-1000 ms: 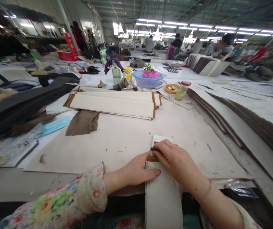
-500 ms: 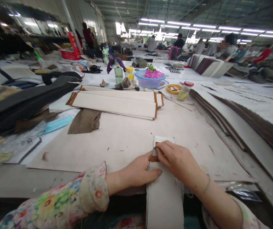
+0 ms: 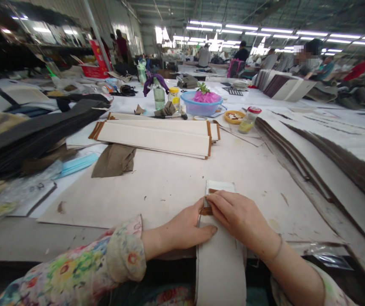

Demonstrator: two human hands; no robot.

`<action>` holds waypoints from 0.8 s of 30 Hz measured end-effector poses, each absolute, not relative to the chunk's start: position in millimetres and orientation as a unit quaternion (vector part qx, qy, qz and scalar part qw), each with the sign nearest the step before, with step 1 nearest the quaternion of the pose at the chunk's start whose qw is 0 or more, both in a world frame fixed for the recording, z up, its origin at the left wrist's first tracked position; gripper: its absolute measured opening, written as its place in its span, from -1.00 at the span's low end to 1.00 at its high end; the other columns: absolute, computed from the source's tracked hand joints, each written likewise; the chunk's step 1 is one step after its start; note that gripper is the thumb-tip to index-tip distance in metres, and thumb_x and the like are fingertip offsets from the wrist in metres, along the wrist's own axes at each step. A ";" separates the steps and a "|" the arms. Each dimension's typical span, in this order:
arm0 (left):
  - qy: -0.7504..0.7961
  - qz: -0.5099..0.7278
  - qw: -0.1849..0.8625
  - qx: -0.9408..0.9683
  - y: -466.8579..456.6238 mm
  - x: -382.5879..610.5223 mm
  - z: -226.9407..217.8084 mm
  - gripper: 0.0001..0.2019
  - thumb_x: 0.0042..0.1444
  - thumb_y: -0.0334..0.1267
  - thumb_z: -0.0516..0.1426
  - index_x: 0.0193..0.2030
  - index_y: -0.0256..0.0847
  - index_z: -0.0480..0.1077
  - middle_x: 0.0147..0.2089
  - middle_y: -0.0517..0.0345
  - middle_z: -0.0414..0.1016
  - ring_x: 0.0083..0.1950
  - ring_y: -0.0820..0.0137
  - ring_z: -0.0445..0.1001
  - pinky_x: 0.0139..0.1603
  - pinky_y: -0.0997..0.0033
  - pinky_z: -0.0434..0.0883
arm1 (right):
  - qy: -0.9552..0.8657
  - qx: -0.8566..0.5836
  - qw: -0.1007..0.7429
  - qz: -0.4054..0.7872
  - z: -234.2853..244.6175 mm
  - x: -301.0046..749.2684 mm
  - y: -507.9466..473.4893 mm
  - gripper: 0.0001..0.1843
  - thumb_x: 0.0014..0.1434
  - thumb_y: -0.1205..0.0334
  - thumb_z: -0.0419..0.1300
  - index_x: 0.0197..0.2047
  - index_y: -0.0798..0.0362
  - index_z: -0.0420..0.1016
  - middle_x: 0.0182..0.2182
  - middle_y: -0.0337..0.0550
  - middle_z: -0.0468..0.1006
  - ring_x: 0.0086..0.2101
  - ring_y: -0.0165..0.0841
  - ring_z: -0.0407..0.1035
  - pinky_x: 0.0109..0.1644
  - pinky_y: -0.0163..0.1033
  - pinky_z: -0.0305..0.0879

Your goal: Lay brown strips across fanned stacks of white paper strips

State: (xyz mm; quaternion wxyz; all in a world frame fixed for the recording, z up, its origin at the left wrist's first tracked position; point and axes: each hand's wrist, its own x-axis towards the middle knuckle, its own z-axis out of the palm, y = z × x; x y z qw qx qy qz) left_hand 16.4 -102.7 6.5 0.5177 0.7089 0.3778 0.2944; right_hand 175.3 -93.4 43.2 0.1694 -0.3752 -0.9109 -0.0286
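A long off-white strip (image 3: 220, 267) runs from my lap up over the table edge, its far end lying on the work sheet. Across it, near that end, is a brown band (image 3: 206, 211). My left hand (image 3: 182, 229) grips the strip's left edge, thumb on top and fingers partly underneath. With closed fingertips, my right hand (image 3: 241, 216) pinches the strip just above the brown band; the fingers hide what exactly lies between them. Farther up the table is a stack of similar off-white strips (image 3: 150, 136) with brown ends.
A pale sheet (image 3: 89, 204) covers the table, with a brown cloth scrap (image 3: 114, 161) on it. Behind are a blue basin (image 3: 201, 106), a yellow dish (image 3: 233, 117) and a red-lidded jar (image 3: 249, 121). Layered panels (image 3: 316, 161) lie right; dark material (image 3: 35, 131) lies left.
The view has shifted slightly. My right fingers have moved very little at the brown band; both hands stay on the strip in nearly the same place.
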 end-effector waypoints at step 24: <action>0.373 0.301 0.519 0.708 -98.8 16.3 7.6 -0.53 -0.07 -0.38 0.13 0.05 -0.27 0.18 0.02 0.05 0.35 0.02 0.28 0.31 0.09 0.30 0.22 | -0.865 -0.430 0.243 0.094 32.1 174.5 -106.0 -0.71 0.20 0.30 -0.02 -0.02 0.02 0.34 -0.21 -0.08 0.41 -0.17 -0.27 0.28 -0.08 -0.11 0.26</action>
